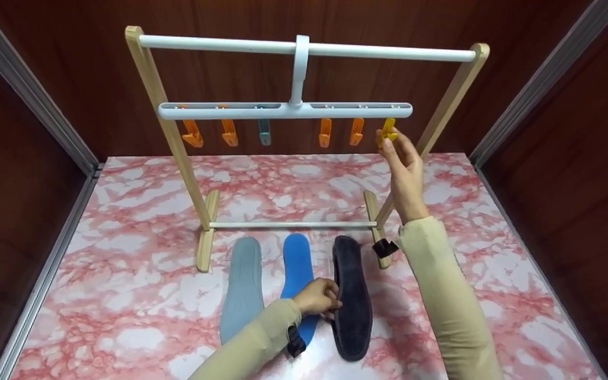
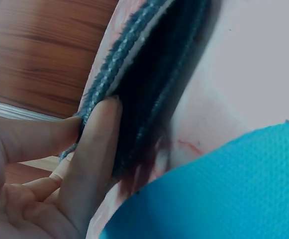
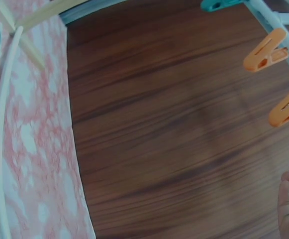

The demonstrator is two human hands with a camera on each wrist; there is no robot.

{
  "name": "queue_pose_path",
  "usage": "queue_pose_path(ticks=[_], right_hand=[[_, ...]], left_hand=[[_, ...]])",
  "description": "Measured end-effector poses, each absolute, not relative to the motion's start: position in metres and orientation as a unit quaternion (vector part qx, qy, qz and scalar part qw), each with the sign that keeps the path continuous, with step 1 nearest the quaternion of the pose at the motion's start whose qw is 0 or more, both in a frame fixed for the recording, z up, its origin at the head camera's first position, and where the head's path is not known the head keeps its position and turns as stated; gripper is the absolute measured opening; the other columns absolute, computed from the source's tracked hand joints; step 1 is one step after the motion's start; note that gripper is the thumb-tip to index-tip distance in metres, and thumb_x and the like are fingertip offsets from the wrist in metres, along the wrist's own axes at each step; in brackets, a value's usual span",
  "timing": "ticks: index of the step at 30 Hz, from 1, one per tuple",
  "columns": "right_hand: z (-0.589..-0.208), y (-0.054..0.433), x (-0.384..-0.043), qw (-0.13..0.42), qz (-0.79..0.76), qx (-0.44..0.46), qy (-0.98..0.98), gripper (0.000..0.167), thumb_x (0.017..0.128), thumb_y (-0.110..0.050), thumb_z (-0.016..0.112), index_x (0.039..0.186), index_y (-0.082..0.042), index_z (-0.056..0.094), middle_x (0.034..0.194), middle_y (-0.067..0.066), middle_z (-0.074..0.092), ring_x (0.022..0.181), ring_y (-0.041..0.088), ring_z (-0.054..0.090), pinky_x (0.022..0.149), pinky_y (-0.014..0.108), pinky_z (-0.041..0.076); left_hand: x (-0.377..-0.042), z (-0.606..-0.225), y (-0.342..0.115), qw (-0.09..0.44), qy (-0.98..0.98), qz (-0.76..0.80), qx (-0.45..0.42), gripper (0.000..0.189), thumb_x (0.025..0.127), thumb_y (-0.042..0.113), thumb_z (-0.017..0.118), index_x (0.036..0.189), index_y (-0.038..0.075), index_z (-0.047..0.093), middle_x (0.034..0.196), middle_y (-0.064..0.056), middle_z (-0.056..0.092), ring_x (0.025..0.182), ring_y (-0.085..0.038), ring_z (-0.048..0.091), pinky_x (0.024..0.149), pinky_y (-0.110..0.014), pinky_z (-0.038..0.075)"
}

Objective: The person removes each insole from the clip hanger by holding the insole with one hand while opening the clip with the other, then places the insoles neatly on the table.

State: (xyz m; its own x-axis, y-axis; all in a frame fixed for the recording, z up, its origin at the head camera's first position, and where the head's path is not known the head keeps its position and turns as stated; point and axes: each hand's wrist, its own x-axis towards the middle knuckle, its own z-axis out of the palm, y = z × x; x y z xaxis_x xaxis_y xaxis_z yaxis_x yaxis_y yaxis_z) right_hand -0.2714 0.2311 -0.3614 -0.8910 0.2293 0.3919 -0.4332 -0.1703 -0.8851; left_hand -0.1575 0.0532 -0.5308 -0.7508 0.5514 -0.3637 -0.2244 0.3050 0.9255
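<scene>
My left hand (image 1: pixel 315 297) pinches the near edge of a dark, fuzzy insole (image 1: pixel 354 301) between thumb and finger. In the left wrist view its upper layer (image 2: pixel 115 55) is lifted at the edge, with a dark gap below it. My right hand (image 1: pixel 408 177) is raised to the right end of a white clip hanger (image 1: pixel 240 113). Its thumb and fingers grip a yellow clip (image 1: pixel 389 126) hanging there; only a bit of that clip shows in the right wrist view. A blue insole (image 1: pixel 297 264) lies partly under the left forearm, and a grey insole (image 1: pixel 243 287) lies left of it.
The hanger hooks over the white top bar (image 1: pixel 219 45) of a wooden rack (image 1: pixel 177 153). Several orange clips (image 1: pixel 325 133) and a teal clip (image 1: pixel 265 132) dangle from it. A white lower rod (image 1: pixel 293 225) crosses between the rack's feet. Dark wooden walls enclose the marbled surface (image 1: pixel 140 295).
</scene>
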Motion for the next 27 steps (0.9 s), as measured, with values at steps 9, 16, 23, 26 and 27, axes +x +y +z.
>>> queue_pose_path(ticks=[9, 16, 23, 26, 27], right_hand=[[-0.366, 0.229, -0.270, 0.208, 0.752, 0.066, -0.622, 0.034, 0.098, -0.011, 0.052, 0.128, 0.005, 0.052, 0.119, 0.007, 0.066, 0.116, 0.022, 0.058, 0.098, 0.032, 0.045], [-0.367, 0.230, -0.273, 0.187, 0.759, 0.059, -0.621, 0.036, 0.098, -0.011, 0.051, 0.129, 0.008, 0.049, 0.123, 0.015, 0.063, 0.115, 0.023, 0.058, 0.097, 0.034, 0.045], [-0.367, 0.231, -0.275, 0.145, 0.798, 0.034, -0.584, 0.038, 0.098, -0.010, 0.052, 0.131, 0.006, 0.044, 0.109, 0.002, 0.069, 0.109, 0.021, 0.060, 0.102, 0.038, 0.042], [-0.370, 0.232, -0.274, 0.132, 0.801, 0.029, -0.583, 0.040, 0.098, -0.011, 0.053, 0.133, 0.005, 0.044, 0.113, 0.006, 0.067, 0.106, 0.016, 0.061, 0.104, 0.039, 0.041], [-0.370, 0.233, -0.274, 0.128, 0.800, 0.029, -0.585, 0.041, 0.098, -0.012, 0.053, 0.134, 0.005, 0.044, 0.115, 0.007, 0.065, 0.106, 0.016, 0.061, 0.103, 0.037, 0.042]], left_hand=[[-0.153, -0.534, 0.053, 0.267, 0.770, 0.570, 0.103, 0.016, 0.078, -0.008, 0.068, 0.088, -0.004, 0.056, 0.064, -0.001, 0.054, 0.047, -0.013, 0.057, 0.049, -0.031, 0.055], [-0.152, -0.531, 0.050, 0.090, 0.867, 0.442, 0.211, 0.022, 0.077, 0.003, 0.070, 0.090, 0.000, 0.052, 0.067, -0.008, 0.059, 0.056, -0.016, 0.054, 0.054, -0.024, 0.044], [-0.154, -0.523, 0.042, 0.045, 0.860, 0.456, 0.225, 0.012, 0.082, 0.008, 0.066, 0.086, 0.001, 0.057, 0.072, -0.011, 0.061, 0.061, -0.017, 0.056, 0.056, -0.021, 0.042], [-0.157, -0.521, 0.035, 0.025, 0.854, 0.467, 0.227, 0.007, 0.082, 0.007, 0.065, 0.083, 0.002, 0.060, 0.076, -0.009, 0.063, 0.067, -0.018, 0.059, 0.060, -0.021, 0.044], [-0.158, -0.520, 0.033, 0.016, 0.852, 0.471, 0.228, 0.005, 0.083, 0.006, 0.064, 0.082, 0.002, 0.061, 0.077, -0.009, 0.064, 0.069, -0.019, 0.060, 0.061, -0.021, 0.045]])
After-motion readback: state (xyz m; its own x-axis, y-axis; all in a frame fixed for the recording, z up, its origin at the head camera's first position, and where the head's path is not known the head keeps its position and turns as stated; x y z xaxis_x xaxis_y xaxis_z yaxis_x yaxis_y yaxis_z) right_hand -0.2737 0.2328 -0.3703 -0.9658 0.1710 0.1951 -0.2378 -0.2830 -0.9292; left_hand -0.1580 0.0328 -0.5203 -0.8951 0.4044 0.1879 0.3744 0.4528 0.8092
